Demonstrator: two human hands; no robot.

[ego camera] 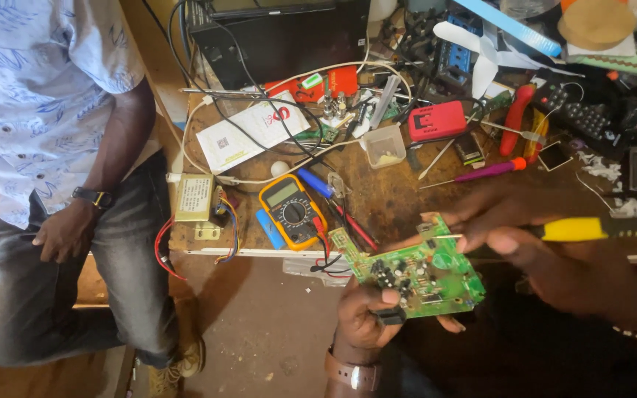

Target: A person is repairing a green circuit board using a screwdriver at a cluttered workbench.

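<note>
cluttered wooden workbench fills the upper middle and right of the frame, with bare dusty floor below it at centre bottom. from the head camera, the left hand sits at lower centre, fingers curled shut around the near edge of a green circuit board, thumb pressed on top by a small black part. the board hangs just off the front edge of the bench, tilted a little. the right hand comes in from the right, closed round a yellow-handled tool, its metal tip touching the board's upper edge. just left of the board lies an orange multimeter, its red and black leads trailing toward the board. a red box and a clear plastic cup sit further up. at the left a seated person in a patterned shirt and jeans rests a hand on one thigh.
</note>
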